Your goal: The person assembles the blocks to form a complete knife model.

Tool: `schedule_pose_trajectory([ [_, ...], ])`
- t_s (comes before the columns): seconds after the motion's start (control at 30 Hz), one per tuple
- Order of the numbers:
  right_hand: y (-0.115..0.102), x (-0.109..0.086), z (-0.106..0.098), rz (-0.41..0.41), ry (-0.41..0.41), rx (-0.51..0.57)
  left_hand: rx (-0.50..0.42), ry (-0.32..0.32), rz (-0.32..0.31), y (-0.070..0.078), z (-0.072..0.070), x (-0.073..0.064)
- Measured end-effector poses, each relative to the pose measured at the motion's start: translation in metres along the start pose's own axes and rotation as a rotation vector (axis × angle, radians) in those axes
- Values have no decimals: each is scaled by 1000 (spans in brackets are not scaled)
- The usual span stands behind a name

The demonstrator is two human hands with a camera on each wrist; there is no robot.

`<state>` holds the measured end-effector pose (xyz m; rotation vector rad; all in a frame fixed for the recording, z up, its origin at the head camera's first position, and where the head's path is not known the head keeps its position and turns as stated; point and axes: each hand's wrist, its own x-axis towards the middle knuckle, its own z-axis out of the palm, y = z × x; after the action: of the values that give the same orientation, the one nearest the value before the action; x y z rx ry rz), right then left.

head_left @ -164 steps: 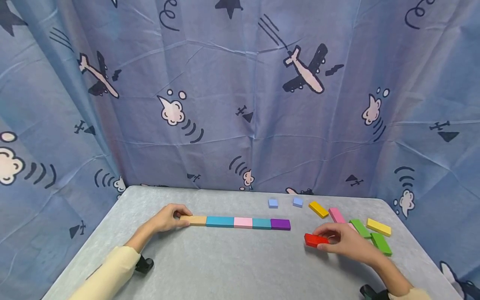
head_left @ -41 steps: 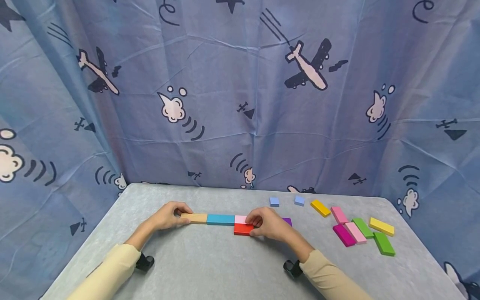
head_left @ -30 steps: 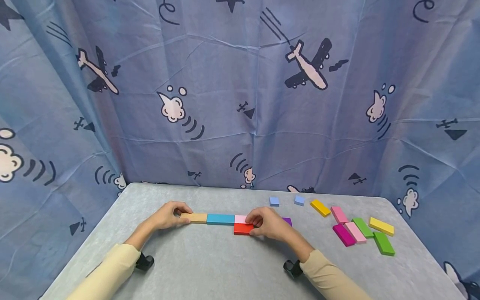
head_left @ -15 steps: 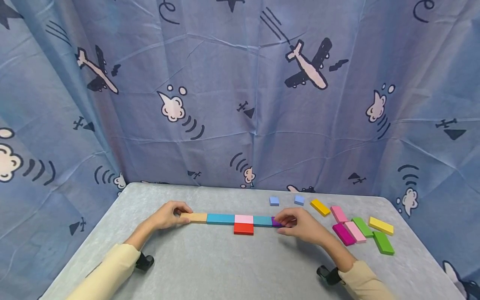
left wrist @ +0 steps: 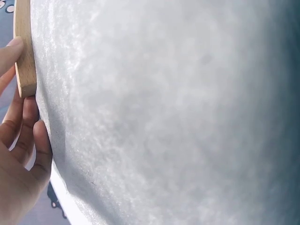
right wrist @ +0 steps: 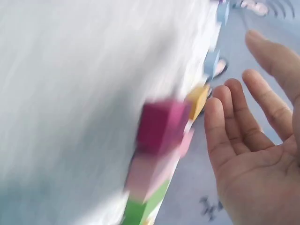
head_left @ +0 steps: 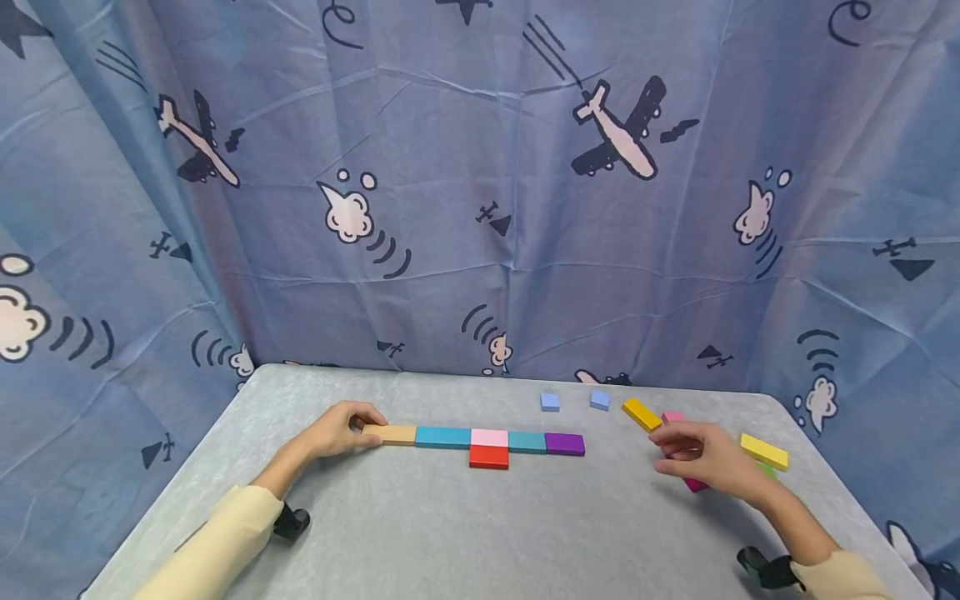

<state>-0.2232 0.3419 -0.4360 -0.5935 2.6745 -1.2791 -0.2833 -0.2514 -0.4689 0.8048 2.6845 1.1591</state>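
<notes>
My left hand [head_left: 336,432] pinches the left end of a plain wooden block [head_left: 393,434] between thumb and fingers. From it runs a straight row: a long teal block [head_left: 442,437], a pink block [head_left: 489,438], a shorter teal block [head_left: 527,442] and a purple block [head_left: 565,444]. Against the pink one's near side lies a red block [head_left: 488,457]. My right hand [head_left: 708,458] hovers over the loose blocks at the right, holding nothing, its fingers spread apart in the right wrist view. A magenta block [right wrist: 157,126] is closest to it, partly hidden by the hand in the head view.
Two small light blue blocks [head_left: 550,402] lie behind the row. Around the right hand are an orange-yellow block [head_left: 641,414], a yellow block [head_left: 765,451], and pink and green blocks, mostly covered. A patterned curtain [head_left: 420,167] hangs behind the grey table [head_left: 420,533].
The right hand brought the red block leftward, set it against the pink block and let go. It passed the purple block and moved right over the loose blocks. The left hand stayed put.
</notes>
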Motion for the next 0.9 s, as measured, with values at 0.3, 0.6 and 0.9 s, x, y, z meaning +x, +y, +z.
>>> schedule_pose_trajectory([
  [0.3, 24, -17, -26, 78, 9, -152, 7, 2, -12, 0, 1, 1],
  [0.6, 30, -16, -29, 58, -18, -249, 1, 0, -25, -3, 1, 1],
  [0.9, 35, -12, -33, 114, -104, -188, -3, 3, -43, -2, 1, 1],
])
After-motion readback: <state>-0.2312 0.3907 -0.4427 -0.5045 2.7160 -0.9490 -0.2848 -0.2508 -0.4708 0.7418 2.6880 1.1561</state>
